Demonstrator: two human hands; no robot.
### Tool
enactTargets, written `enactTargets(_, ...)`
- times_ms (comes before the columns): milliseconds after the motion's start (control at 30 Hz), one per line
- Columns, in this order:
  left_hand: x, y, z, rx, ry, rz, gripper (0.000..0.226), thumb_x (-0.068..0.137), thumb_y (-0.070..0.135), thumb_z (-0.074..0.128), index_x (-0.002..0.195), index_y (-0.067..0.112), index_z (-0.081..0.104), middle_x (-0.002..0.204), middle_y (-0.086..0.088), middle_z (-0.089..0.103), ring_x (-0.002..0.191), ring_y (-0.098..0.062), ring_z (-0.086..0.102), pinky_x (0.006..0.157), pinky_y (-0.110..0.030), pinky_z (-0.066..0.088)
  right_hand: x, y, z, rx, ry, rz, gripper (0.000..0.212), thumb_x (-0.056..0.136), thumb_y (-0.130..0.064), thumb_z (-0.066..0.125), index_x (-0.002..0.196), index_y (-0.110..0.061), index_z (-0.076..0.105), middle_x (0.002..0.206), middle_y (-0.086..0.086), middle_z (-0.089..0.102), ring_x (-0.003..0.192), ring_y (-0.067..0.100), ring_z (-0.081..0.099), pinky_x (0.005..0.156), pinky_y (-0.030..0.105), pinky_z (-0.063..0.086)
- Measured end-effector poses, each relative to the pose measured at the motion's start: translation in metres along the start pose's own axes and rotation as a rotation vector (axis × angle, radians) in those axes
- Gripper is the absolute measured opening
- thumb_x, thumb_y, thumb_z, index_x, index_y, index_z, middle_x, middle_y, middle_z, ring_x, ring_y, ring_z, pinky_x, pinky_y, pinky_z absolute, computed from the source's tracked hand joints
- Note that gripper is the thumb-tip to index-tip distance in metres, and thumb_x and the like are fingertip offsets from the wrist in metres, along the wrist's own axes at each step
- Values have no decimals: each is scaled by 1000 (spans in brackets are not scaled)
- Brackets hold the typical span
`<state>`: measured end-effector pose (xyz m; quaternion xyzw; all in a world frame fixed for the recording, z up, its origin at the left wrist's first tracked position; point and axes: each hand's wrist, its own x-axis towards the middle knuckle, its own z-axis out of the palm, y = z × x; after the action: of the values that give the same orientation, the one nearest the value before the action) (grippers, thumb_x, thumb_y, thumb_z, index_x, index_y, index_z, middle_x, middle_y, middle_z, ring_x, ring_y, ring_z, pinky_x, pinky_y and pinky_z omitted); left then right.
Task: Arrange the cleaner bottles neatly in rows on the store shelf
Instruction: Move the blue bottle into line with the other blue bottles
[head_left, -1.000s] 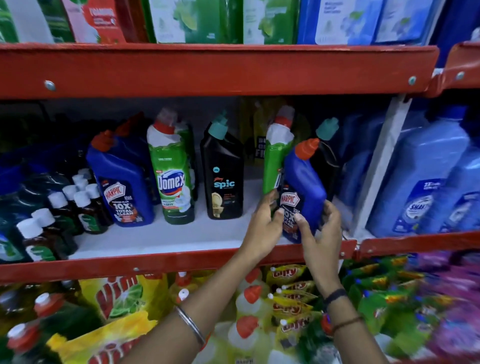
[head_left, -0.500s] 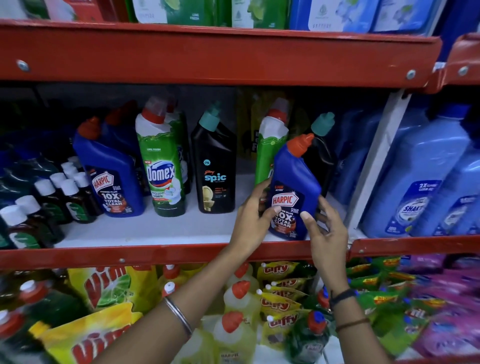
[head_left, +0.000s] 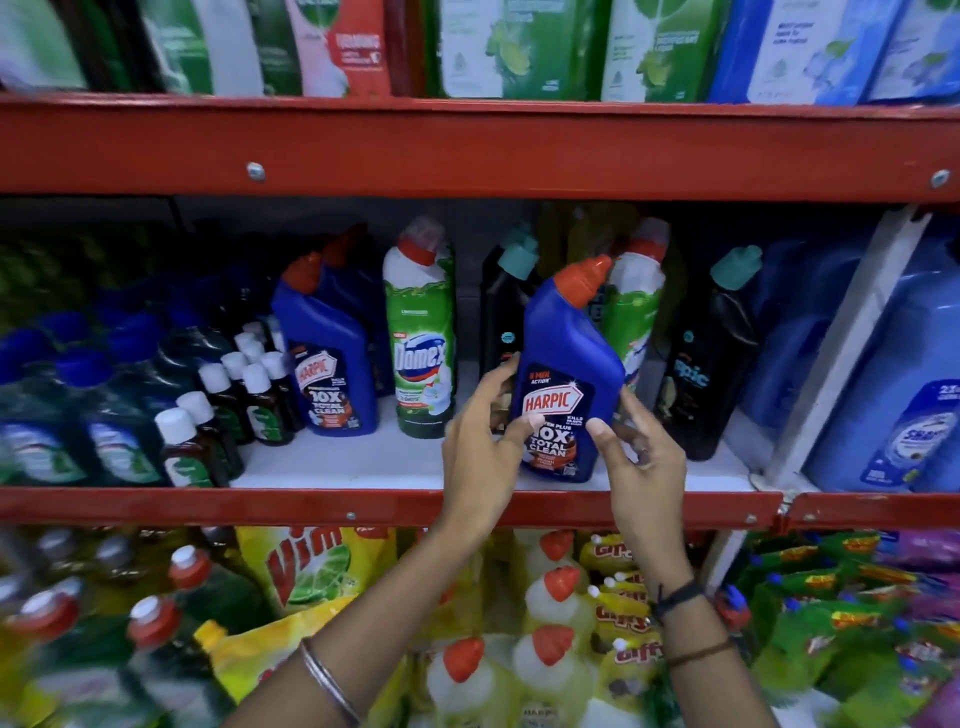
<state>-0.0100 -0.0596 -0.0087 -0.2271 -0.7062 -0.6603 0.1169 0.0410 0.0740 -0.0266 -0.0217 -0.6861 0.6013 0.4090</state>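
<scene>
Your left hand (head_left: 480, 447) and right hand (head_left: 641, 457) have fingers clamped on the blue Harpic bottle (head_left: 563, 374), upright between them on the shelf (head_left: 363, 467).

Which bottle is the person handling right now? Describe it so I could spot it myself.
Look at the middle red shelf, right of its centre. A blue Harpic bottle with an orange cap stands there at the front edge, between the left hand and right hand. Unlike the other blue Harpic bottle further left, it stands alone, not in a row.
</scene>
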Motion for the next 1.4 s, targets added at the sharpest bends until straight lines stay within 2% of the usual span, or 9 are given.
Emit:
enactTargets(100, -1, -2, -36, 20, 70, -9, 57, 87, 3, 64, 133, 35, 51, 114, 8, 70, 102, -9, 68, 80, -28, 60, -7, -6, 35, 41, -48, 6, 44, 89, -11, 62, 127, -30, 52, 125, -12, 60, 106, -12, 59, 81, 7, 48)
enactTargets(200, -1, -7, -72, 79, 136, 8, 54, 88, 9, 65, 132, 36, 51, 111, 7, 70, 90, -4, 68, 79, -35, 61, -13, -7, 72, 45, -103, 12, 44, 90, -15, 61, 134, -19, 54, 127, 1, 63, 112, 2, 62, 81, 13, 52)
enactTargets(333, 2, -15, -115, 113, 197, 21, 55, 89, 10, 65, 137, 32, 49, 114, 22, 63, 99, -1, 66, 78, -19, 57, -19, -10, 120, 58, -172, 14, 43, 90, -17, 63, 131, -24, 56, 127, 9, 62, 111, 9, 64, 87, 26, 57)
enactTargets(600, 8, -37, -179, 125, 293, -14, 55, 90, 5, 63, 137, 29, 48, 102, 39, 58, 91, 10, 64, 79, -25, 56, -30, -16, 192, 101, -239, 42, 43, 86, -3, 64, 123, -23, 56, 116, -1, 66, 100, -5, 65, 83, 12, 51)
enactTargets(800, 8, -49, -201, 160, 340, -6, 54, 90, 2, 62, 137, 26, 49, 110, 19, 63, 95, 17, 59, 79, -20, 56, -38, -14, 213, 85, -286, 75, 46, 85, -3, 66, 130, -8, 57, 124, 7, 68, 110, 12, 67, 94, 28, 55)
enactTargets(967, 6, -54, -205, 152, 328, -21, 56, 90, 0, 61, 139, 24, 48, 111, 23, 62, 94, 18, 59, 73, -3, 48, -43, -9, 219, 34, -259, 85, 47, 83, -7, 69, 128, -9, 59, 121, 6, 69, 104, 9, 67, 91, 24, 55)
enactTargets(1167, 4, -58, -198, 197, 331, 9, 56, 92, 5, 57, 140, 27, 39, 134, 1, 56, 118, -12, 58, 93, -40, 56, -42, -10, 216, -4, -280, 98, 44, 83, -9, 70, 126, -9, 60, 116, 0, 69, 97, -3, 67, 82, 10, 52)
enactTargets(1300, -11, -41, -177, 172, 418, 104, 50, 94, 5, 54, 139, 18, 38, 141, -3, 38, 121, 15, 40, 92, -4, 41, -46, -10, 200, 9, -309, 127, 40, 86, -13, 68, 125, -13, 61, 121, -1, 68, 104, -3, 65, 90, 14, 52)
enactTargets(1400, -21, -27, -150, 159, 384, 235, 49, 94, 17, 54, 138, 28, 35, 148, -3, 31, 137, 1, 32, 108, -13, 33, -46, -15, 175, 33, -223, 117, 29, 88, -17, 66, 117, -17, 66, 115, -3, 71, 105, 2, 66, 94, 29, 54)
